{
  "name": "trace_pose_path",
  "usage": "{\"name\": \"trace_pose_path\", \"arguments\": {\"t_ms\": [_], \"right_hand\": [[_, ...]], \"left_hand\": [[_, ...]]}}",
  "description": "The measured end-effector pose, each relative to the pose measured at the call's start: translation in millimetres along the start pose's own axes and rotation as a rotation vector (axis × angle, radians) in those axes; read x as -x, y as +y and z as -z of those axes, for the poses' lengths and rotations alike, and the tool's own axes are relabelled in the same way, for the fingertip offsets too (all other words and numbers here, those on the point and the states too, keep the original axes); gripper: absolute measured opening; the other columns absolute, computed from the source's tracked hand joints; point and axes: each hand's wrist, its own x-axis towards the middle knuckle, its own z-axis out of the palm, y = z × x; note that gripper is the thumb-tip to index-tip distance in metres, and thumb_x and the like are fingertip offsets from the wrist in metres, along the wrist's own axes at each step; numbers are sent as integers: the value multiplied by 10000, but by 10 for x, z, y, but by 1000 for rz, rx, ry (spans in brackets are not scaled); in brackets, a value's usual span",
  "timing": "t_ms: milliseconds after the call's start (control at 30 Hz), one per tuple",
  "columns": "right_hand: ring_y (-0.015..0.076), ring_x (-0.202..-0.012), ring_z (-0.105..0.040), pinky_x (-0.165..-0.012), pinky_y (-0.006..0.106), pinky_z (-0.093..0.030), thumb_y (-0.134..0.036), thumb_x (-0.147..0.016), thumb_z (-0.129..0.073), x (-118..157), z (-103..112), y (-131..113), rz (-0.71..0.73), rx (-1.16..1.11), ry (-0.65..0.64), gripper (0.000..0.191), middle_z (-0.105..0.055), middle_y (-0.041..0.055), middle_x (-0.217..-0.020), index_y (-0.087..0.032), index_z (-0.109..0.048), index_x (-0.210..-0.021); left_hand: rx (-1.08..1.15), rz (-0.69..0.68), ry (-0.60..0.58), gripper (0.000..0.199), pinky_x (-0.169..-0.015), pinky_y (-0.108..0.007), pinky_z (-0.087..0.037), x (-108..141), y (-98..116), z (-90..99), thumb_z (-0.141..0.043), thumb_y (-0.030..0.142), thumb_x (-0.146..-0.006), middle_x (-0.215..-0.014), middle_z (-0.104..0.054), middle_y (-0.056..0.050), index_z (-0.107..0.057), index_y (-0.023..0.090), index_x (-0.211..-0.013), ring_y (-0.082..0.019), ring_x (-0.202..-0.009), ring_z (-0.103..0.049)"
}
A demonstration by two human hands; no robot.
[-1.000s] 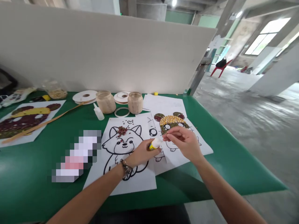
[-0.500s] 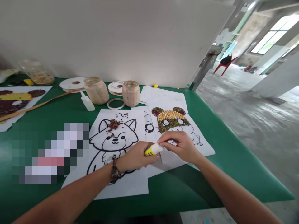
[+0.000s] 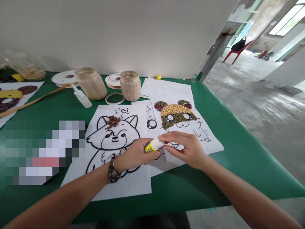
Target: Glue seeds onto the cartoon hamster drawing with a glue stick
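My left hand (image 3: 137, 155) is wrapped round a white glue bottle (image 3: 154, 144) with a yellow label, its white end tilted up to the right. At that end, the thumb and fingers of my right hand (image 3: 184, 148) rest on either side of it. Under my left hand lies a fox-like line drawing (image 3: 114, 144) with a small heap of red beans (image 3: 112, 121) on its forehead. Beyond my right hand is a hamster drawing (image 3: 200, 130), its ears and upper head covered in green, red and yellow grains.
Two cloudy jars (image 3: 130, 86), ribbon spools (image 3: 64, 78), a tape ring (image 3: 114, 99) and another glue bottle (image 3: 82, 98) stand or lie along the back of the green table (image 3: 228, 143). A blurred patch covers the left. A small yellow cap (image 3: 158, 77) sits near the wall.
My right hand's fingers have spread from a pinch to either side of the bottle's white end. The bottle has shifted slightly left, and the whole view has moved a little.
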Motion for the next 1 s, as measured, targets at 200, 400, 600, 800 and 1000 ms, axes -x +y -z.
{"name": "trace_pose_path", "arguments": {"t_ms": [200, 400, 600, 800, 1000], "right_hand": [[113, -777, -648, -679, 221, -559, -142, -785, -558, 10, -86, -13, -30, -9, 102, 160, -696, 44, -834, -176, -639, -918], [117, -743, -632, -650, 240, -552, -134, -779, -563, 8, -138, -50, -51, -3, 169, 154, -666, 44, -811, -193, -644, -896], [117, -734, -619, -648, 241, -539, -110, -774, -560, 28, -180, -80, -59, 39, 215, 185, -643, 38, -811, -206, -643, -908], [118, -730, -610, -643, 243, -532, -85, -772, -556, 40, -185, -97, -18, 93, 220, 181, -633, 48, -810, -181, -635, -904], [120, -718, -611, -626, 252, -538, -100, -776, -553, 43, -181, -111, -8, 126, 220, 190, -634, 38, -802, -202, -628, -918]], "left_hand": [[-51, -42, 13, 136, -393, -174, -274, -14, 8, 17, -461, 276, -694, -482, -361, 77, -428, 174, -611, -55, -413, -322], [-52, -65, 18, 141, -439, -184, -269, -23, -16, 11, -452, 280, -693, -536, -347, 65, -417, 173, -608, -67, -478, -298], [-58, -77, 44, 126, -459, -185, -270, -46, -41, 8, -454, 272, -700, -554, -363, 63, -427, 176, -623, -74, -502, -301], [-54, -91, 47, 140, -457, -181, -251, -43, -34, 4, -461, 263, -717, -551, -339, 65, -413, 176, -618, -74, -508, -284], [-69, -94, 66, 135, -458, -179, -253, -36, -33, 11, -475, 252, -715, -543, -348, 67, -421, 176, -618, -74, -506, -292]]}}
